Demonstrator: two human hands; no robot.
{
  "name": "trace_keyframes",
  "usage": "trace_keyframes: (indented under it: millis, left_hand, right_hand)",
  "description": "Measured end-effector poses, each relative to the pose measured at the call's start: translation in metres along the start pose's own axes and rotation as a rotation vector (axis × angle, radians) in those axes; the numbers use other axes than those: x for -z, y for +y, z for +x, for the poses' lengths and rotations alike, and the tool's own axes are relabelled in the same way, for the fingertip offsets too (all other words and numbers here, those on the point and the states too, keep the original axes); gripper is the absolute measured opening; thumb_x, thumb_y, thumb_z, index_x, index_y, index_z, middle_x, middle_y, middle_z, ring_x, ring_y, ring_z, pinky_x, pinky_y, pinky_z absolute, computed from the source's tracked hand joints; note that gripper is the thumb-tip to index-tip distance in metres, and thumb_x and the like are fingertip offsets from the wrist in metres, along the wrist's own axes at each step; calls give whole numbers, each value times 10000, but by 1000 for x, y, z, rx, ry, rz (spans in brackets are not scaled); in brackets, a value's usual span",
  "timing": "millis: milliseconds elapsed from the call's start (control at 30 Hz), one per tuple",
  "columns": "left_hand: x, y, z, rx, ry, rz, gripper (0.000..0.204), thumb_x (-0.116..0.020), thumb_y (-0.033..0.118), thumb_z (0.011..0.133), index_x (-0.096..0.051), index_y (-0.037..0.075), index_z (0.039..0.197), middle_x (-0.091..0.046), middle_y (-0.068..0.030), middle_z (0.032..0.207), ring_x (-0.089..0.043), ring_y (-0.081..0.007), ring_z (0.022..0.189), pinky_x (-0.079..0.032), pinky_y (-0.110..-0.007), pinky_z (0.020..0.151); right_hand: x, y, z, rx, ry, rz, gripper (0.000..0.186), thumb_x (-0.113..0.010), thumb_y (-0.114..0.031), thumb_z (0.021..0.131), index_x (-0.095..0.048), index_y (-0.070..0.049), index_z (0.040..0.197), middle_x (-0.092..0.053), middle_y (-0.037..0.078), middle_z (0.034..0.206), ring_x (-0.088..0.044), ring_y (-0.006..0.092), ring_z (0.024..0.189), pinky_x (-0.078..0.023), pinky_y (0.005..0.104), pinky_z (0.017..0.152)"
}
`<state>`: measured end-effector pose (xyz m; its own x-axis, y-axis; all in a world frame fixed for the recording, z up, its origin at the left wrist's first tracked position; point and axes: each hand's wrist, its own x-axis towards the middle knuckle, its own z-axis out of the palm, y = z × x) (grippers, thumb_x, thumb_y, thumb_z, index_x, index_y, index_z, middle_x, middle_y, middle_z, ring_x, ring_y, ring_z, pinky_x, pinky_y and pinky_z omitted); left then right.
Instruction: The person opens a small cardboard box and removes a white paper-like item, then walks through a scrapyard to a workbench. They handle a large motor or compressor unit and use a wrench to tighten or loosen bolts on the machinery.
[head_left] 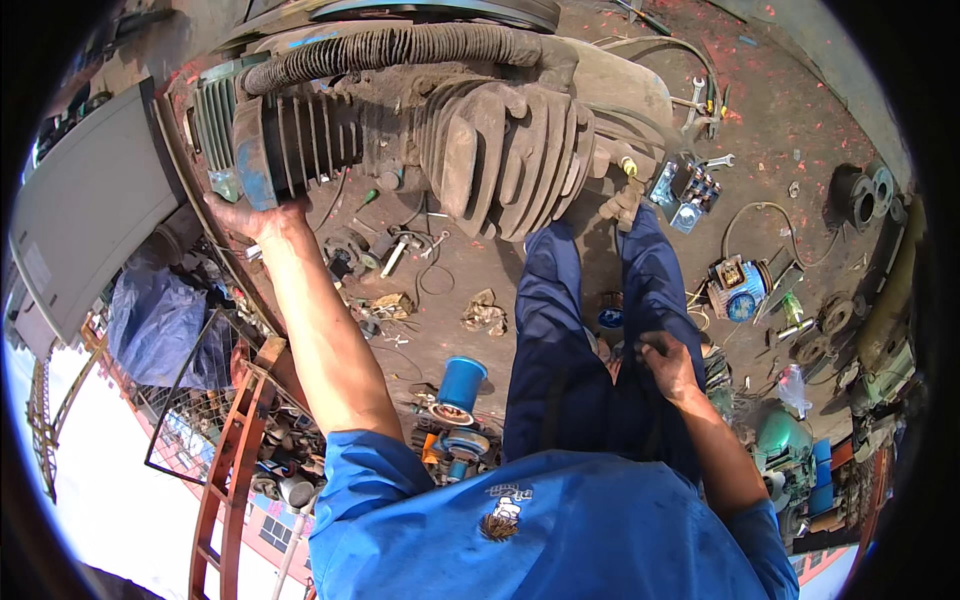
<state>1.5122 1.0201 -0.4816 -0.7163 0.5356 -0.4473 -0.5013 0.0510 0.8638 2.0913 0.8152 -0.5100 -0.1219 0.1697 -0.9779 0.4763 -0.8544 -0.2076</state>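
Note:
A large, dirty finned engine block (500, 140) with a ribbed black hose on top fills the upper middle. My left hand (262, 215) reaches up and presses against the underside of its left finned cylinder (290, 140), fingers wrapped on the blue-painted edge. My right hand (665, 362) hangs low by my right thigh, fingers curled; I cannot tell if anything small is in it. My legs in blue trousers stand under the engine.
The oily floor is littered with parts: a blue spool (460, 385), a blue electric motor (738, 290), a contactor block (688, 190), spanners (700, 105), rags and wires. A grey panel (90, 210) stands at the left, a rust-red frame (235, 440) lower left.

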Motion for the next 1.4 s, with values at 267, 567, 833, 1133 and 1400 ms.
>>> trace_keyframes:
  millis: [267, 567, 833, 1133, 1400]
  left_hand:
    - [11, -8, -7, -23, -35, -71, 927, -348, 774, 846, -383, 93, 1474, -438, -155, 1486, -431, -370, 1349, -340, -549, 1125]
    - [14, -14, 10, -44, -10, -6, 929, -306, 795, 838, -400, 127, 1476, -436, -137, 1495, -431, -371, 1348, -338, -567, 1117]
    - [5, -14, -8, -85, -26, 59, 944, -299, 812, 830, -400, 136, 1481, -445, -133, 1492, -427, -375, 1354, -339, -579, 1112]
    - [16, -21, 4, -78, -95, 6, 939, -272, 804, 838, -357, 139, 1496, -403, -150, 1508, -415, -386, 1350, -332, -583, 1111]
    - [-2, -15, -6, -38, -17, -30, 963, -339, 792, 812, -347, 123, 1505, -348, -137, 1549, -341, -367, 1401, -260, -557, 1148]
  right_hand:
    - [1, 3, 6, -32, 28, 18, 274, -566, -112, 949, -613, 47, 1166, -705, 96, 972, -655, 145, 792, -511, 273, 691]
    - [-6, 11, 18, -24, 15, 36, 294, -582, -112, 931, -619, 52, 1172, -708, 119, 967, -671, 169, 826, -522, 291, 755]
    - [-7, 3, 22, -32, 23, 24, 305, -593, -117, 921, -621, 62, 1165, -713, 143, 967, -685, 186, 861, -524, 297, 801]
    - [1, 12, 26, 4, 34, 25, 288, -592, -115, 921, -623, 70, 1139, -711, 144, 942, -676, 181, 823, -527, 298, 787]
    - [-11, 15, 20, 34, 33, 3, 263, -578, -103, 944, -612, 50, 1154, -700, 101, 941, -647, 147, 763, -506, 270, 675]
